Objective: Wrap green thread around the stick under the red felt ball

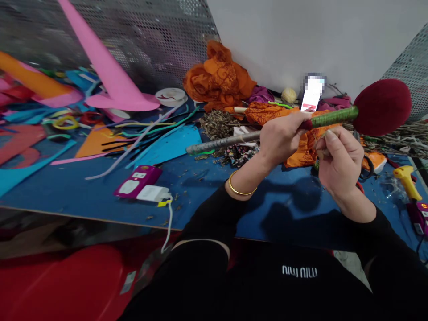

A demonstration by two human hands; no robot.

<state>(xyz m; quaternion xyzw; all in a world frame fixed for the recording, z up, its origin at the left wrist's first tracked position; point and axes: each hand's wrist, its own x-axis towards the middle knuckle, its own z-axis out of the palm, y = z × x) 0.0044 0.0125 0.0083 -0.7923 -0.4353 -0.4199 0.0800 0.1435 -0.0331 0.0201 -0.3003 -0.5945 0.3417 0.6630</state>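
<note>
My left hand is closed round a long stick that is grey at its left end and wrapped in green towards the right. A round dark red padded head sits on the stick's right end. Just below the green part, my right hand has its thumb and fingers pinched on a small wisp of thin brownish material. Orange patterned cloth lies behind both hands.
On the blue table are a purple power strip with a white plug, pink cones, coloured strips, dried plants, a lit phone and a yellow glue gun. A red stool stands below left.
</note>
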